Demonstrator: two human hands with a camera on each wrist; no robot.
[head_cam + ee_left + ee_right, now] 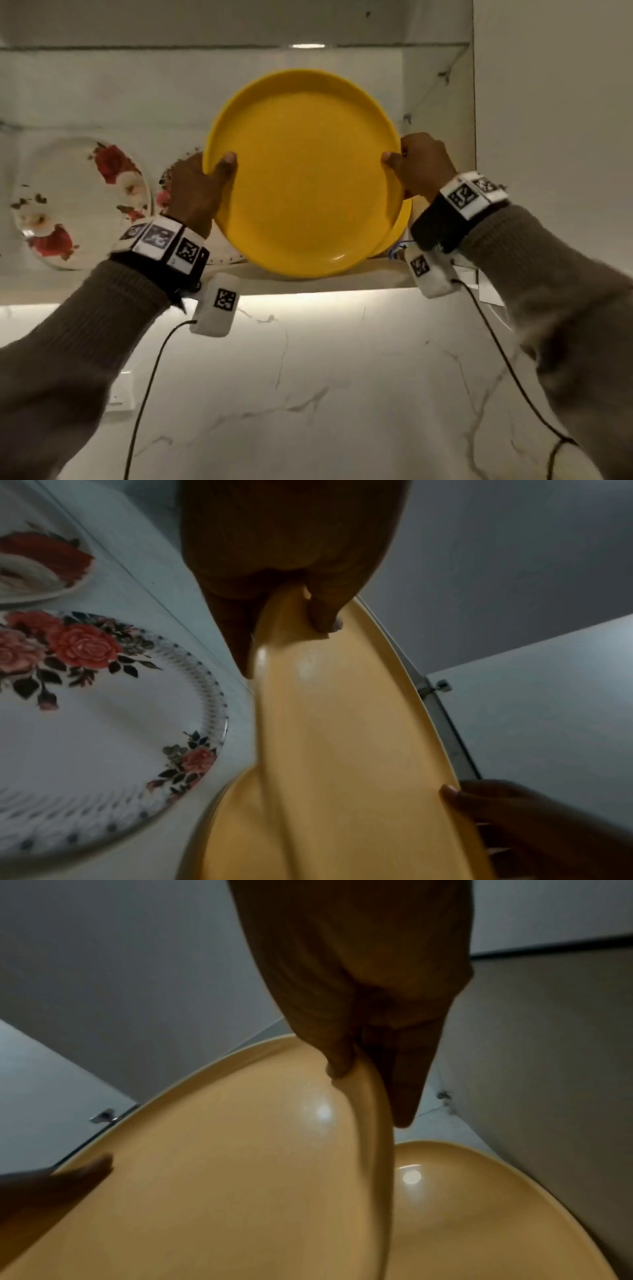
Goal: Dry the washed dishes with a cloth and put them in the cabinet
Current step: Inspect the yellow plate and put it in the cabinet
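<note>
1. The left hand (197, 192) grasps the left rim of the yellow plate (305, 178), thumb on the plate's face and the other digits behind the rim; the right hand (419, 168) grasps the right rim the same way.
2. The cabinet (474, 102) stands open above a marble-patterned wall (308, 394), with the lit underside of its shelf (308, 281) just below the hands.
3. The yellow plate is tilted up on edge, its lower rim at the front of the shelf, its face towards the person.
4. A second yellow plate (479, 1204) lies just behind and to the right of the held one, partly covered by it.
5. A rose-patterned plate (103, 723) stands just left of the held plate, behind the left hand.
6. Another floral plate (78, 202) leans further left, apart from the yellow ones.
7. Both wrists carry marker-covered camera bands with trailing cables.
</note>
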